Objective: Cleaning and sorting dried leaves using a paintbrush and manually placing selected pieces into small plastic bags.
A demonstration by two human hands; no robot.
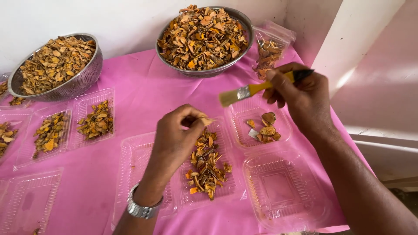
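Head view: clear trays (265, 126) on pink cloth (143, 87).

Two bare forearms showing no sleeves, left hand (174, 139) wearing a silver metal link wristwatch (141, 209) sitting snug around the wrist, right hand (302, 98) wearing nothing at the wrist, no rings or gloves showing on either hand, short trimmed fingernails
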